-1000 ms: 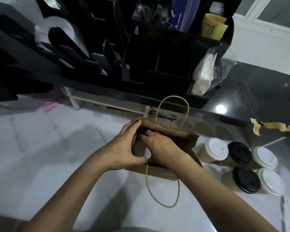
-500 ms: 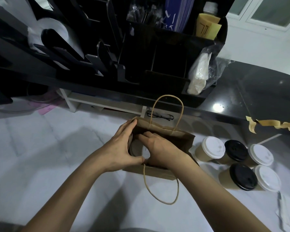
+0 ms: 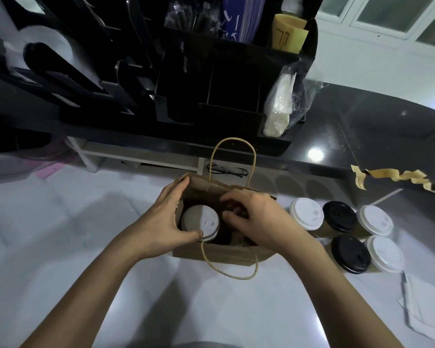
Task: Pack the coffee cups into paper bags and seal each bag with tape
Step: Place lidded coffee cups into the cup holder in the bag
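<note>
White bench: I log one cup in the open, untaped paper bag, five cups waiting beside; left hand grips its rim, right hand curled inside, hold unclear.

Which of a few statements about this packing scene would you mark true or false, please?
1. A white-lidded cup stands in the bag. True.
2. The bag is taped shut. False: its mouth is open.
3. Five cups stand outside the bag. True.
4. All five have white lids. False: two lids are black.
5. The left hand rests on the table. False: it holds the bag's left end.
</note>
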### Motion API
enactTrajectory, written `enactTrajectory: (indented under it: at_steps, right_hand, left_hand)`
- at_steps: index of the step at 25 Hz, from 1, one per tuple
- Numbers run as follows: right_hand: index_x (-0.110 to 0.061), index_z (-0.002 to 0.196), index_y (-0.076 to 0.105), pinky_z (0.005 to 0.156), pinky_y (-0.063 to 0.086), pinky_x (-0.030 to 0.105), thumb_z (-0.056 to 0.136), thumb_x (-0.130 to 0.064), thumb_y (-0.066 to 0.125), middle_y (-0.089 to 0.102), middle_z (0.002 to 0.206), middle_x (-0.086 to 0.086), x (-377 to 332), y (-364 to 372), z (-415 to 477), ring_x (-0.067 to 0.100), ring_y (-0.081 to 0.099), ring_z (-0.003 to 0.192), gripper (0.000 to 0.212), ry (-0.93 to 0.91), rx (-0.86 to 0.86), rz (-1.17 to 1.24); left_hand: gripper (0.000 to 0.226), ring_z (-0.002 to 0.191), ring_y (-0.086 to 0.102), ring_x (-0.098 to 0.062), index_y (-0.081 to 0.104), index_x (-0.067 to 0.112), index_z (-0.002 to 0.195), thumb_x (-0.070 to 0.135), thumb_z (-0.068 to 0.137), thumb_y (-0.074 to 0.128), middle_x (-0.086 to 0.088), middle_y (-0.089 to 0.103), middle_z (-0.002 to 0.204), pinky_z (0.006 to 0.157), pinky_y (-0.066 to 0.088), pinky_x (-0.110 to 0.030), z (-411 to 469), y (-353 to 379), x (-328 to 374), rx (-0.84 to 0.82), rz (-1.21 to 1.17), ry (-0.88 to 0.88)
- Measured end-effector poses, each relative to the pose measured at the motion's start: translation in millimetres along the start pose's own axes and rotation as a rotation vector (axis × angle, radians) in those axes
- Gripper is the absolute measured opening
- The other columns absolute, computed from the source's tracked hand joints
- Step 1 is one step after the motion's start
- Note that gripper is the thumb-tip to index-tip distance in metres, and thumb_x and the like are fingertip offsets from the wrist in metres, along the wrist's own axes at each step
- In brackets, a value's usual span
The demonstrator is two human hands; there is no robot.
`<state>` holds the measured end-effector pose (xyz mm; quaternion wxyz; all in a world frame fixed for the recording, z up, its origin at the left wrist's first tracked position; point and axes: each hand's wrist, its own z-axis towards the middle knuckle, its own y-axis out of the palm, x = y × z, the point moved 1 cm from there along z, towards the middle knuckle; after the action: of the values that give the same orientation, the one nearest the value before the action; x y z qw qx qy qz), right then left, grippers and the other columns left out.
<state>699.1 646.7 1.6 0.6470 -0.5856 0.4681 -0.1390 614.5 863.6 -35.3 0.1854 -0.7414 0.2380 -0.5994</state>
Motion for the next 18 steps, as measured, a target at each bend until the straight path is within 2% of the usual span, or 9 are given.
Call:
enactTrajectory:
  at_steps: [4,8,11,14,18]
  right_hand:
    - [-0.028,0.125,0.065,0.082,0.056,0.029,0.099,-0.030,0.061,0.065,0.098,-0.012,12,-8,-17,0.004,0.062,0.086,0.027,0.057,0.112,0.082]
    - [-0.027,0.111,0.071,0.078,0.051,0.018,0.098,-0.023,0.062,0.065,0.097,-0.015,18,-16,-36,0.004,0.060,0.088,0.016,0.046,0.332,0.169]
    - [-0.025,0.105,0.072,0.075,0.049,0.016,0.097,-0.018,0.064,0.065,0.093,-0.015,33,-25,-48,0.006,0.061,0.089,0.013,0.080,0.517,0.212]
    - [-0.026,0.105,0.071,0.074,0.050,0.017,0.097,-0.019,0.064,0.065,0.094,-0.016,59,-28,-54,0.004,0.061,0.088,0.012,0.181,0.548,0.198]
    - [-0.025,0.112,0.068,0.081,0.053,0.032,0.096,-0.025,0.065,0.065,0.102,-0.009,104,-19,-55,0.009,0.060,0.095,0.016,0.339,0.476,0.058]
  left_hand:
    - [0.114,0.149,0.022,-0.014,0.004,0.039,0.159,0.036,0.078,0.084,0.026,0.002,0.162,0.117,0.032,-0.036,1,2,2,0.009,-0.018,0.011]
    - [0.112,0.148,0.024,-0.016,0.006,0.039,0.159,0.034,0.079,0.083,0.023,0.004,0.163,0.114,0.034,-0.036,3,4,3,0.040,-0.004,0.008]
    - [0.111,0.148,0.025,-0.018,0.007,0.039,0.159,0.033,0.079,0.083,0.021,0.005,0.163,0.114,0.035,-0.037,4,5,2,0.053,-0.004,0.006]
    - [0.110,0.149,0.024,-0.017,0.007,0.039,0.159,0.034,0.079,0.083,0.020,0.005,0.164,0.113,0.033,-0.034,3,6,2,0.059,0.009,0.003]
    - [0.111,0.149,0.023,-0.016,0.006,0.039,0.159,0.034,0.079,0.083,0.020,0.004,0.165,0.113,0.031,-0.033,3,6,3,0.066,0.024,0.000]
